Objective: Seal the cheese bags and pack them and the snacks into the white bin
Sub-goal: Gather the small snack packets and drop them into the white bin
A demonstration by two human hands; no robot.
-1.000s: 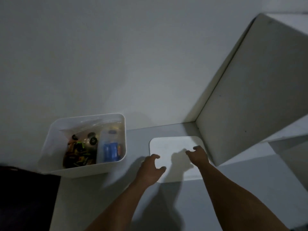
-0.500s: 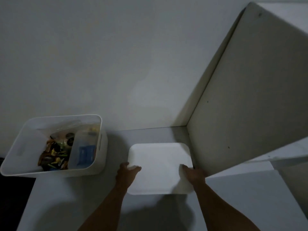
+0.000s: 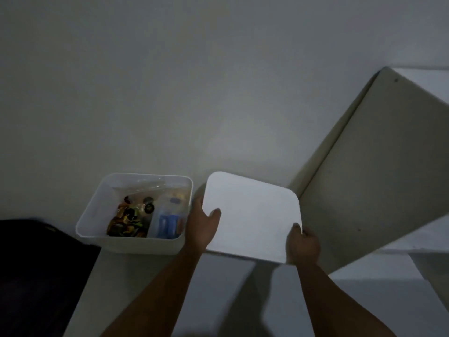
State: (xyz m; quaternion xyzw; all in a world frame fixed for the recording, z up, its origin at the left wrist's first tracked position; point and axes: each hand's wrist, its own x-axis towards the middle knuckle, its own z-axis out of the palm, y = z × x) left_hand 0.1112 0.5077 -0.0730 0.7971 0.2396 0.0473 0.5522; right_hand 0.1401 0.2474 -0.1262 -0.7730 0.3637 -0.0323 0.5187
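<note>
The white bin (image 3: 92, 216) stands open on the grey table against the wall. Inside lie colourful snack packets (image 3: 128, 218) on the left and clear bags with blue and orange labels (image 3: 170, 221) on the right. Just right of the bin, a flat white lid (image 3: 252, 215) is held tilted above the table. My left hand (image 3: 202, 224) grips its left edge, thumb on top. My right hand (image 3: 302, 244) grips its near right corner.
A white wall rises behind the bin. A tall off-white panel (image 3: 379, 171) stands at the right, close to the lid. A dark object (image 3: 41, 263) lies at the left, beside the table's edge (image 3: 80, 302).
Both hands closed on the lid's edges and lifted it off the table. It now hangs tilted, nearer the bin.
</note>
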